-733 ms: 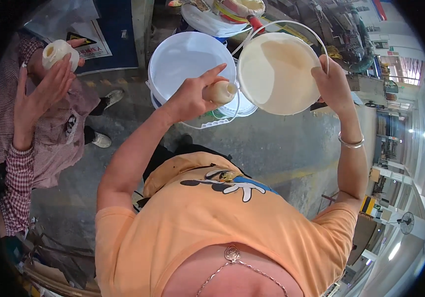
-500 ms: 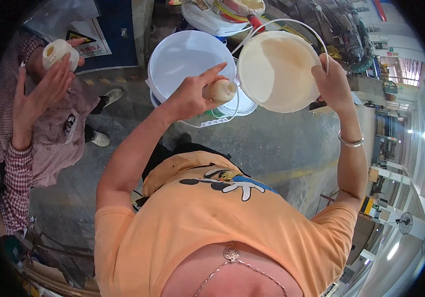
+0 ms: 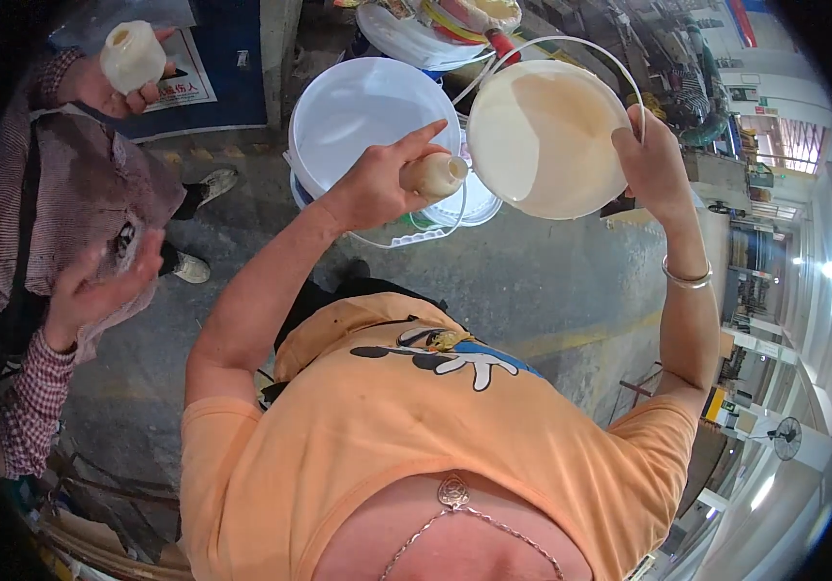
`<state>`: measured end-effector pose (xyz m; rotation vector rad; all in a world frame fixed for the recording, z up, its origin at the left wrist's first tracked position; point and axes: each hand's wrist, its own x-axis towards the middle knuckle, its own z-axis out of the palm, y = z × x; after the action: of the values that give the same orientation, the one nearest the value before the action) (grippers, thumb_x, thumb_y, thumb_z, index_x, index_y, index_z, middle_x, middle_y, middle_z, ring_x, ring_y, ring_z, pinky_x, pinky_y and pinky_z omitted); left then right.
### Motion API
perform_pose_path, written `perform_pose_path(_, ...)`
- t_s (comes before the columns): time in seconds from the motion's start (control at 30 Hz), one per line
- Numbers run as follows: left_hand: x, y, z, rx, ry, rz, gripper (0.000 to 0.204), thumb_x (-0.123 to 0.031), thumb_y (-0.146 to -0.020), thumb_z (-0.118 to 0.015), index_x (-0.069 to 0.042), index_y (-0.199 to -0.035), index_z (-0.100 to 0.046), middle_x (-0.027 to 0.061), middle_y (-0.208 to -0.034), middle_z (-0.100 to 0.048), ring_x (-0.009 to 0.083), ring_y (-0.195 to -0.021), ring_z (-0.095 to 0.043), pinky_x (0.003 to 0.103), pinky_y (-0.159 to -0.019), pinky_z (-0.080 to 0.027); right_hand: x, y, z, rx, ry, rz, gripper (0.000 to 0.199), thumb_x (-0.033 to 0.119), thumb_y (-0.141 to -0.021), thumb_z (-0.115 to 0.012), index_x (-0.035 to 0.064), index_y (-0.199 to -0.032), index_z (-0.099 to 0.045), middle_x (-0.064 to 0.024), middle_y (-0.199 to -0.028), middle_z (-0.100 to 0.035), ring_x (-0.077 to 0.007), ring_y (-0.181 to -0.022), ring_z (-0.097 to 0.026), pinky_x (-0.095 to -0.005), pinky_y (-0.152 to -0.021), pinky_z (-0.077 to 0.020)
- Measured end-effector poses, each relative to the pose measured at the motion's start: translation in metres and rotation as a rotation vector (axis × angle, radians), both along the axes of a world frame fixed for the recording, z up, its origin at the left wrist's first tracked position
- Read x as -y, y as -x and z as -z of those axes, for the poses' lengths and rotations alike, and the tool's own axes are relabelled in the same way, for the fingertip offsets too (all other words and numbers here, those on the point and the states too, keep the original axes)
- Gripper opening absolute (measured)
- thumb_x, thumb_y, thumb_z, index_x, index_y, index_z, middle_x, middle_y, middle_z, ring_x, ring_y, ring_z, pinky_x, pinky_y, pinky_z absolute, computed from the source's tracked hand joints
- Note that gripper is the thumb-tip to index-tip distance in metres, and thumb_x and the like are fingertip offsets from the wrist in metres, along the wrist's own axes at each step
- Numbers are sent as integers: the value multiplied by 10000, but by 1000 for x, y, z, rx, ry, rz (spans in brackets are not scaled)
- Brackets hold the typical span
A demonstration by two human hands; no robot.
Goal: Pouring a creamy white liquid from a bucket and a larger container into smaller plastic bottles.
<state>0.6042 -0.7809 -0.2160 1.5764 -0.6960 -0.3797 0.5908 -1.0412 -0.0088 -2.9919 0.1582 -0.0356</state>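
My left hand [image 3: 375,186] is closed round a small cream-coloured, bottle-shaped piece [image 3: 437,176], its index finger stretched out. The piece lies tilted, its round open neck facing right. With my right hand [image 3: 656,169] I grip the right rim of a white bucket [image 3: 575,89], whose wire handle [image 3: 619,63] arches over the top. This bucket is tipped toward me and shows pale, creamy liquid inside. Just left of it, behind my left hand, stands a larger white bucket [image 3: 363,116] with its handle [image 3: 425,235] hanging down in front.
At left a co-worker in a checked sleeve [image 3: 38,387] holds up a similar cream piece [image 3: 132,56]; their other hand [image 3: 101,286] is lower. Another white container [image 3: 479,201] sits below the buckets. Cluttered shelving [image 3: 619,48] and a blue panel [image 3: 227,77] stand beyond the concrete floor [image 3: 532,290].
The co-worker's hands have parted: one has raised the cream piece, the other has dropped lower. My hands, the small piece and the tipped bucket have hardly moved.
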Motion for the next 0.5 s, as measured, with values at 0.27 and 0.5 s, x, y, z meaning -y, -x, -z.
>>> perform_pose_path(0.27,-2,4,-9,10,23,-4,937,-53,-689,-787,-102,-1493,-310,110,-1266,-628,263,-1200,-578,408,-1077,-409,-19,7,-18,2,-77,59,210,155,-855,-518,-52,-830,-534,-178,-637,-562,-249,-588,-551,-385,-609,-455)
perform_pose_path(0.5,-11,11,-38,-8,13,-6,929,-77,-696,-793,-96,-1492,-313,114,-1267,-628,258,-1195,-582,408,-1069,-414,-33,15,-51,-36,-126,126,214,163,-882,-506,-44,-855,-555,-108,-612,-572,-170,-503,-568,-337,-483,-475)
